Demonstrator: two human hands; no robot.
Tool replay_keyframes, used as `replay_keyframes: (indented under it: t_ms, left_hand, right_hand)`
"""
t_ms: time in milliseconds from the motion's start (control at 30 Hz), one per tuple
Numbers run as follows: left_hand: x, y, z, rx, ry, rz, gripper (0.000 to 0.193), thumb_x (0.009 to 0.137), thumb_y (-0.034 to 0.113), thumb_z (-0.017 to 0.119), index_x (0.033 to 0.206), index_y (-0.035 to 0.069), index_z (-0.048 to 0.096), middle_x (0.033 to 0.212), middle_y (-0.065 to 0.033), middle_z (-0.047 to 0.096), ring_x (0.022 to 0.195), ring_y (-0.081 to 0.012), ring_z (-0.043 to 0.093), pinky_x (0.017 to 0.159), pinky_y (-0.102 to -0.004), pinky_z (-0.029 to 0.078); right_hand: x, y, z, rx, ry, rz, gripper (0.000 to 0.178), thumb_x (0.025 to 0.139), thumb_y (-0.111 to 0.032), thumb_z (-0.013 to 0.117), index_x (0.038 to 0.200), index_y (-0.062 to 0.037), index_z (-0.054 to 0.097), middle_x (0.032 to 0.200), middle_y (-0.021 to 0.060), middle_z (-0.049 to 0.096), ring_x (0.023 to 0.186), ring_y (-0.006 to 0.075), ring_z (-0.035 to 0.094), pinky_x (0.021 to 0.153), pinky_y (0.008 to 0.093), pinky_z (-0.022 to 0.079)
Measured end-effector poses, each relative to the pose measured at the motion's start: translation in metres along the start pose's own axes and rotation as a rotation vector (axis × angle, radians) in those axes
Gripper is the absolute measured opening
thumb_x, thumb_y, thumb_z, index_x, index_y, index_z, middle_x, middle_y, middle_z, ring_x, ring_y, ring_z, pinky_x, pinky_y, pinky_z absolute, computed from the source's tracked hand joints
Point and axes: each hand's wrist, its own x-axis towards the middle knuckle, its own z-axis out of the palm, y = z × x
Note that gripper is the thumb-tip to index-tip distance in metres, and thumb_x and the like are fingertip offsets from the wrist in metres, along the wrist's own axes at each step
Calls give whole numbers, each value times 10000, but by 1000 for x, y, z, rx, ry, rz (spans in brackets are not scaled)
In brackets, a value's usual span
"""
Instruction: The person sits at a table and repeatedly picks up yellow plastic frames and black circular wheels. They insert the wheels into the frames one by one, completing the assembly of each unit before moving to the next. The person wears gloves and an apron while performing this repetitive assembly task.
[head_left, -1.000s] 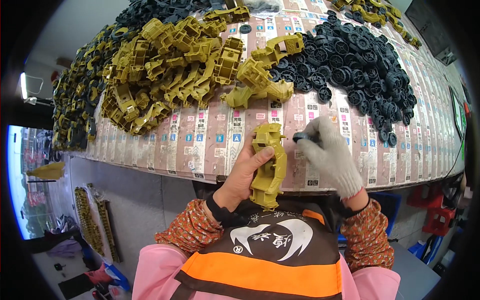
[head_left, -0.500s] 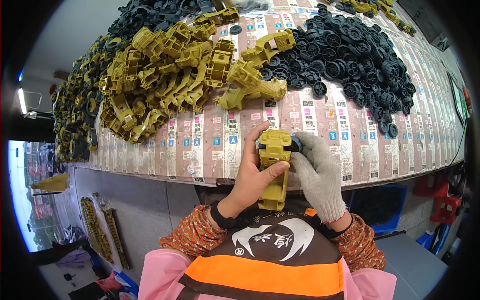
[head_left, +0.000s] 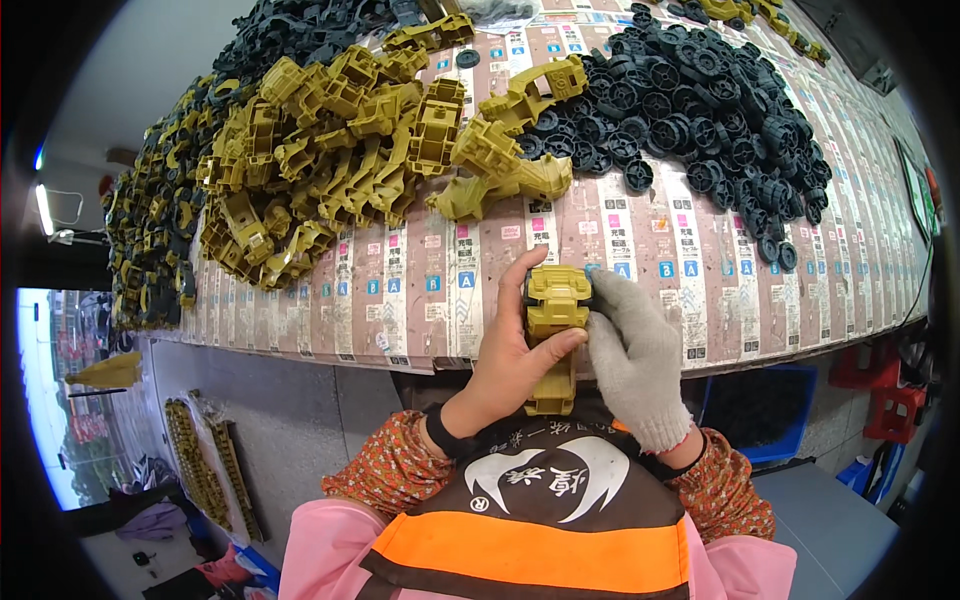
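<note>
My bare left hand (head_left: pixel 510 355) is wrapped round an olive-yellow plastic toy vehicle body (head_left: pixel 558 300), its thumb lying across the top. The body points away from me, held above the near edge of the table. My right hand (head_left: pixel 638 350), in a grey knitted glove, is closed against the body's right side near the far end. Gloved fingers mostly hide a black toy wheel (head_left: pixel 591 284) there; how deep it sits cannot be seen. Another dark wheel part shows at the body's left side, beside my left fingers.
Beyond my hands lies a heap of yellow vehicle bodies (head_left: pixel 330 140). To its right spreads a pile of black wheels (head_left: pixel 690 120). Assembled-looking black and yellow pieces (head_left: pixel 150 220) crowd the far left. Below the table at right stand a blue crate (head_left: pixel 800 400) and a red stool (head_left: pixel 890 410).
The vehicle body has shifted slightly right and turned a little. My gloved fingers have pressed in against its right side, and the black wheel there shows less than before.
</note>
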Motion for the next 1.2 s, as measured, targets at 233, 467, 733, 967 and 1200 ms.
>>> replay_keyframes:
  t_ms: [233, 467, 733, 967, 1200]
  left_hand:
    - [-2, 0, -9, 328, -149, 73, 855, 976, 189, 798, 1624, 157, 241, 1331, -169, 634, 1180, -278, 685, 1022, -401, 534]
    - [2, 1, -10, 465, -195, 188, 847, 956, 160, 808, 1603, 172, 262, 1331, -180, 632, 1180, -308, 696, 1009, -408, 540]
    - [23, 10, -12, -144, -2, -13, 852, 965, 124, 814, 1626, 199, 282, 1415, -54, 546, 1238, -170, 580, 1070, -347, 505]
    - [27, 18, -18, -369, 232, -54, 805, 1006, 145, 775, 1635, 200, 275, 1371, -49, 557, 1199, -166, 583, 1045, -353, 515]
    - [27, 17, -14, -474, 328, -1, 769, 1012, 137, 765, 1617, 211, 296, 1296, -34, 560, 1120, -139, 607, 935, -331, 581]
  right_hand:
    - [-2, -4, -10, -148, -83, -56, 331, 929, 13, 607, 1258, 7, 648, 965, 274, 707, 873, 474, 729, 752, 485, 580]
    - [15, -11, -24, -211, -203, 18, 307, 875, -4, 603, 1175, -13, 667, 889, 278, 698, 857, 479, 713, 740, 515, 563]
    - [140, 35, -56, -766, 16, 33, 296, 965, -294, 633, 1071, -24, 694, 966, 264, 724, 996, 432, 721, 874, 510, 577]
    - [147, 44, -49, -821, -88, -20, 274, 946, -254, 690, 1080, -19, 645, 1052, 225, 702, 985, 435, 695, 848, 517, 555]
    - [48, -2, -18, -23, -322, 107, 149, 931, -41, 666, 1036, 9, 573, 865, 183, 701, 778, 289, 708, 713, 407, 561]
